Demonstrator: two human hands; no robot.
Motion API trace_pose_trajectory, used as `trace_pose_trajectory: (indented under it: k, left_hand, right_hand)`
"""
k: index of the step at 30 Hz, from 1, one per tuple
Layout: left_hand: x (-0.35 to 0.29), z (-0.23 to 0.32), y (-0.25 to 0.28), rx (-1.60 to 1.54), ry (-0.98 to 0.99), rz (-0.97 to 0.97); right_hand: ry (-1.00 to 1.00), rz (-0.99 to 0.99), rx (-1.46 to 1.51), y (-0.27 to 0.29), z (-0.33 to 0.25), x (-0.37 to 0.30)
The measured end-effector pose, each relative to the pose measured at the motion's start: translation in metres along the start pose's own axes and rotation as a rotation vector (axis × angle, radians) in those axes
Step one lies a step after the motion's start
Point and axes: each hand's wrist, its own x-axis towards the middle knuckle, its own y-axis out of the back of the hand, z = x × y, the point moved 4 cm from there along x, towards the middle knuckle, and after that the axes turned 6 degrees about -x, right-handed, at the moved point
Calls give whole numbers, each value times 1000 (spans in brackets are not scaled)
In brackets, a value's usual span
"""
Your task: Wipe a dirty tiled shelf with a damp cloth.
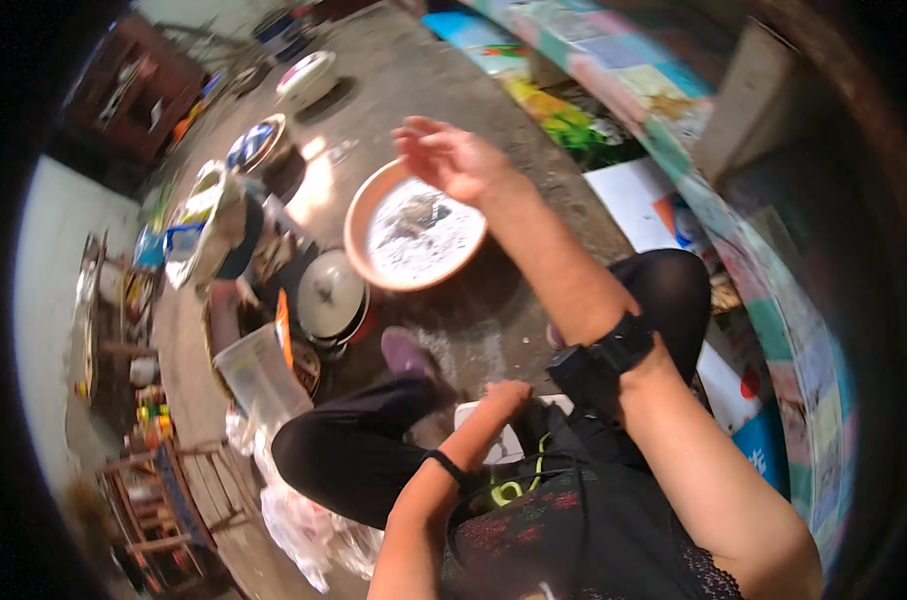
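My right hand is raised over the far rim of a round orange basin. Its fingers are loosely apart, with nothing seen in them. White, foamy-looking contents fill the basin, and a greyish lump shows in the middle. Low between my knees, my left hand is closed at the front edge of a white stool; its fingertips are partly hidden.
Left of the basin stand a lidded pot and a clear plastic container. Plastic bags lie by my left leg. A white tub sits farther off. Along the right runs a ledge with a checkered cover.
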Motion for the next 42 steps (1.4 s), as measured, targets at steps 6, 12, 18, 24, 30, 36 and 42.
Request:
trace_pose_trajectory:
  k: [6, 12, 18, 24, 30, 36, 42]
  left_hand:
    - [-3, 1, 14, 14, 56, -148]
    - [15, -6, 8, -437, -228, -353]
    - [-10, -29, 18, -1425, -452, -410]
    - [42, -29, 8, -314, -62, -1063]
    - [36, -80, 76, -939, -329, -475]
    - [17, -93, 127, -1206, -377, -314]
    - [-27, -73, 173, -937, -680, -31]
  right_hand:
    - [-64, 446, -176, 102, 35, 0]
    - [-112, 690, -62, 208, 48, 6]
    - [-42, 543, 16, 238, 44, 120]
    - [-73, 493, 11, 202, 50, 199]
    - [-122, 408, -69, 140, 15, 221]
    - [71, 388, -134, 111, -41, 210]
    - [-2, 462, -108, 135, -5, 167]
